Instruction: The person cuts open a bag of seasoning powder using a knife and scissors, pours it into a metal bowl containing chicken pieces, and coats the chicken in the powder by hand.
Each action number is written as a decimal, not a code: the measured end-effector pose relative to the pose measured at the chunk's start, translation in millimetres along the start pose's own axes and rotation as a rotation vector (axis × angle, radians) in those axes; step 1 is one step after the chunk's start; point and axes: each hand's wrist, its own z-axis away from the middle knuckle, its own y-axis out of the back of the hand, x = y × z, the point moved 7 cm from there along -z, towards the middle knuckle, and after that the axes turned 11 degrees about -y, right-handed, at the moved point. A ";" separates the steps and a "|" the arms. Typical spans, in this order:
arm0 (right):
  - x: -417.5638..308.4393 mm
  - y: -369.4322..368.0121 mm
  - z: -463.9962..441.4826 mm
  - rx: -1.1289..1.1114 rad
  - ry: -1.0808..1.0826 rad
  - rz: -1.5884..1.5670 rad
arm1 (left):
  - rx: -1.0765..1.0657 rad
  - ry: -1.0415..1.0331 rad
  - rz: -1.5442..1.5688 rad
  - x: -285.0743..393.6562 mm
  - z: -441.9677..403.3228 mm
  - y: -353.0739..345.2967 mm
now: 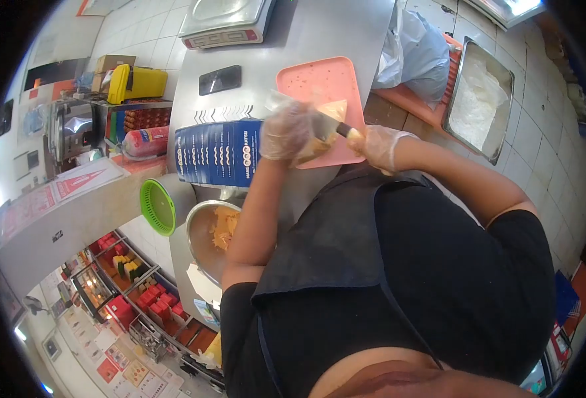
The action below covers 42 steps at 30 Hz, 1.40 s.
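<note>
A knife (326, 122) with a dark handle is held in my right hand (379, 147), which wears a clear plastic glove. Its blade points left over the pink cutting board (299, 73). My left hand (288, 131), also gloved, is over the board's left edge with its fingers bent around something I cannot make out, near the blade tip. Pale yellow-orange food (333, 113) lies on the board beside the blade, partly hidden by the knife and my left hand. Clear plastic shows by my left fingers.
Left of the board are a blue printed box (217, 152) and a black phone (220, 80). A scale (226, 26) stands farther back. A metal bowl (203, 232) with orange food and a green-rimmed container (158, 207) are near my left arm. A metal tray (505, 123) is right.
</note>
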 end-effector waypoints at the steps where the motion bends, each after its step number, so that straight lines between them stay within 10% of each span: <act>1: 11.6 -12.6 -5.6 0.086 0.191 0.127 | 0.140 0.177 0.297 -28.6 19.2 -7.2; 4: 4.2 -4.2 15.8 -0.136 -0.122 -0.276 | -0.056 0.133 0.081 -14.6 3.3 -3.1; 12: 22.1 -5.9 12.9 -0.092 -0.093 -0.433 | -0.145 0.166 -0.154 -17.9 -12.6 11.2; 14: 4.4 0.8 13.9 -0.131 -0.175 -0.352 | -0.057 0.414 0.411 -32.2 1.7 -7.6; 16: -1.1 -2.4 14.9 -0.140 -0.157 -0.326 | -0.100 0.031 -0.003 5.8 -9.1 -19.5; 21: 15.8 -19.2 -2.2 -0.044 0.026 -0.375 | -0.258 0.209 -0.211 -22.1 -22.2 5.2; 24: 3.2 -11.6 6.4 -0.058 -0.003 -0.417 | -0.136 -0.059 -0.088 14.5 -23.5 -17.1; 31: 47.5 7.4 -11.7 0.053 -0.313 -0.609 | -0.020 0.443 0.055 -2.8 2.4 19.5; 35: 82.7 10.8 -32.5 0.513 0.101 -0.240 | -0.096 0.466 -0.030 -5.4 10.4 29.3; 42: 81.8 -5.9 -4.8 0.038 -0.119 -1.088 | 0.109 0.736 0.502 -36.4 52.0 17.6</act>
